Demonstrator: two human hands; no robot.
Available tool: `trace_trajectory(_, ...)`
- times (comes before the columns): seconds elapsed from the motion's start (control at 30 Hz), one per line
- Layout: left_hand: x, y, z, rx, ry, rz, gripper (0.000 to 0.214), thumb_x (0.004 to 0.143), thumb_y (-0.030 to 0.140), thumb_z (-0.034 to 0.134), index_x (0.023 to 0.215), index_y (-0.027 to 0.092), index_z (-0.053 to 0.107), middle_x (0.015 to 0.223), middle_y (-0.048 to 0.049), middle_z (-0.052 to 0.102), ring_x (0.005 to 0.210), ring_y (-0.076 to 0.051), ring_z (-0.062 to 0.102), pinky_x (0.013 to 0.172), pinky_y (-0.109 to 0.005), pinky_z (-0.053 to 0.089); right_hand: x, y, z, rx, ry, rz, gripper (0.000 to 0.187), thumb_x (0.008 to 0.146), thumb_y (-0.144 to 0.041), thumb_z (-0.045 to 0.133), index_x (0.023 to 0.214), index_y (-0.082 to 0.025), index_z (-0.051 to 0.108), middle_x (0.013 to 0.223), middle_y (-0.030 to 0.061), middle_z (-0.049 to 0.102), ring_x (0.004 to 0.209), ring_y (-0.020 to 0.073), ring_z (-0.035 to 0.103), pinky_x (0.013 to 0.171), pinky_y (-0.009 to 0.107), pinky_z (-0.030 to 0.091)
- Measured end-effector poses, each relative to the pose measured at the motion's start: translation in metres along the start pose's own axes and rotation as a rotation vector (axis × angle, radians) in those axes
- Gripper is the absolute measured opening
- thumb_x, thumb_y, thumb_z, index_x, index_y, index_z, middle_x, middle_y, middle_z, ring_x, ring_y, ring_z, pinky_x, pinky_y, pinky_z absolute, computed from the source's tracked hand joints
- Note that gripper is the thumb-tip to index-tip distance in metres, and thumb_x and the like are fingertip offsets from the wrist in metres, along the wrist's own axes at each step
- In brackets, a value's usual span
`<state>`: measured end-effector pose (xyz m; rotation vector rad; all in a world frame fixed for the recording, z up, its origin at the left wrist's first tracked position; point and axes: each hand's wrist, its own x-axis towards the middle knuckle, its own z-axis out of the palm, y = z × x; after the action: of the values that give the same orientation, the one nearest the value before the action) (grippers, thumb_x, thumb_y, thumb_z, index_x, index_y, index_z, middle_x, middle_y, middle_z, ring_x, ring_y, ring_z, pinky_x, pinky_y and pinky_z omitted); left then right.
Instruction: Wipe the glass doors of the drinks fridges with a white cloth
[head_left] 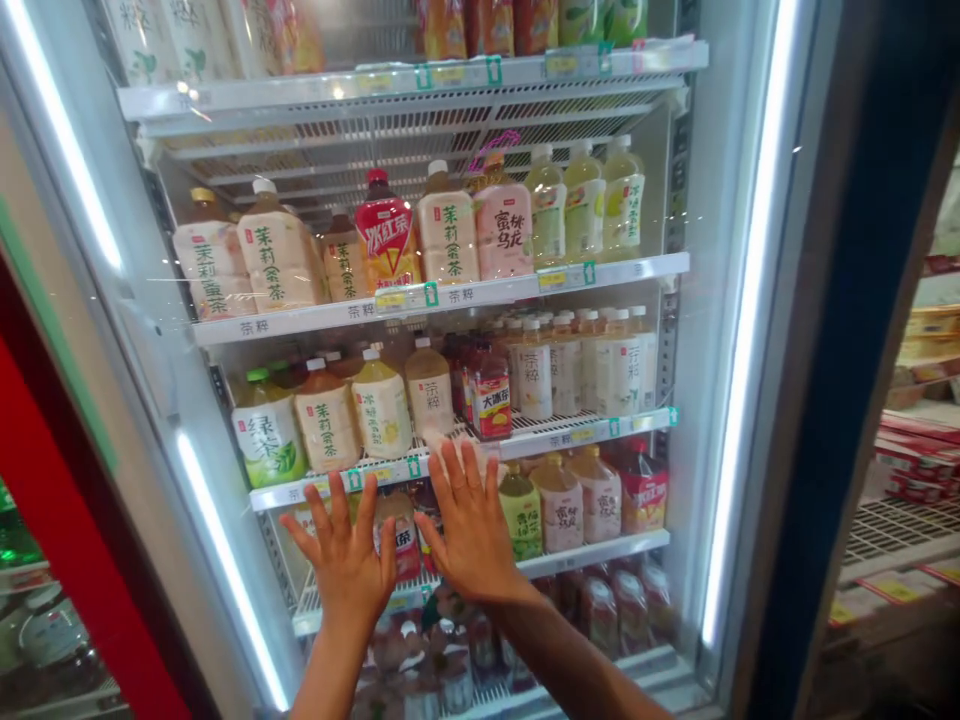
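Observation:
My left hand point(345, 555) is raised with its fingers spread, in front of the lower shelves of a drinks fridge. Beside it, my right hand point(469, 520) is also spread and reaches a little higher. Both palms face the fridge, and neither hand holds anything. Faint reflections suggest a glass pane before the bottles; whether the palms touch it I cannot tell. Close to the left fingertips, behind them, stands a green tea bottle point(270, 435). Above the right fingertips are a pale bottle point(430, 388) and a dark iced tea bottle point(491, 395). A green-labelled bottle point(521, 512) stands right of my right hand.
More bottles fill the upper shelf point(510, 290), among them a red-labelled tea bottle point(388, 235). Bright light strips point(225, 570) run down both sides of the fridge. A dark frame point(847, 400) and another rack point(892, 540) with packages stand at right.

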<state>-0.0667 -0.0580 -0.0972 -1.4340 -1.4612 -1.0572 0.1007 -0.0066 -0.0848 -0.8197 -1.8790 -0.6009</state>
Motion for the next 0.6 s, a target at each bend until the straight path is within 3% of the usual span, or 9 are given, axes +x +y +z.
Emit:
trace_trajectory(0.1,-0.007,-0.013,-0.005,0.037,-0.013,-0.001,0.085,0.096,0.024,0.056,0.165,0.035,0.008,0.175,-0.0086,-0.003,0.161,-0.036,-0.008,0.121,-0.08,0.0,-0.011,-0.017,0.012,-0.02,0.012,-0.035,0.085,0.101,-0.04,0.048,0.167,-0.019,0.0,0.171,0.0084,0.021,0.161,0.029,0.004,0.132,0.063,0.007)
trace_trajectory(0.27,-0.013,-0.025,-0.005,0.06,-0.013,0.018,0.087,0.096,0.024,0.057,0.165,0.035,0.006,0.175,-0.0075,-0.005,0.161,-0.034,-0.01,0.122,-0.08,-0.001,0.031,-0.038,0.01,-0.02,-0.008,-0.042,0.086,0.103,-0.047,0.044,0.167,-0.018,-0.005,0.172,0.0108,0.014,0.161,0.0313,0.003,0.129,0.068,0.015)
trace_trajectory(0.33,-0.014,-0.025,-0.005,0.045,-0.019,0.011,0.085,0.096,0.025,0.056,0.165,0.035,0.006,0.175,-0.0066,-0.006,0.161,-0.034,-0.011,0.122,-0.08,-0.002,0.021,-0.039,0.011,-0.026,-0.005,-0.038,0.087,0.102,-0.046,0.046,0.166,-0.016,-0.005,0.171,0.0114,0.014,0.161,0.0327,0.005,0.129,0.068,0.016)
trace_trajectory(0.47,-0.012,-0.013,-0.007,-0.008,-0.021,-0.009,0.084,0.097,0.027,0.054,0.165,0.033,0.007,0.175,-0.0084,-0.003,0.161,-0.035,-0.01,0.122,-0.079,-0.002,-0.039,-0.026,0.017,-0.067,0.022,-0.023,0.088,0.096,-0.037,0.056,0.167,-0.016,0.008,0.168,0.0089,0.027,0.16,0.0314,0.013,0.133,0.059,0.014)
trace_trajectory(0.53,-0.009,0.0,-0.007,-0.026,-0.009,0.004,0.083,0.097,0.027,0.055,0.165,0.034,0.008,0.175,-0.0081,-0.002,0.161,-0.035,-0.009,0.123,-0.078,-0.002,-0.042,-0.01,0.013,-0.065,0.028,-0.014,0.088,0.096,-0.037,0.056,0.168,-0.016,0.008,0.168,0.0093,0.027,0.16,0.0314,0.012,0.132,0.062,0.015)
trace_trajectory(0.6,-0.004,0.017,-0.004,-0.042,0.002,0.031,0.084,0.096,0.026,0.056,0.165,0.035,0.01,0.175,-0.0072,-0.003,0.162,-0.035,-0.009,0.124,-0.076,-0.004,-0.021,0.009,0.004,-0.055,0.044,0.031,0.087,0.099,-0.041,0.051,0.167,-0.016,0.002,0.17,0.0119,0.019,0.161,0.0332,0.006,0.129,0.068,0.015)
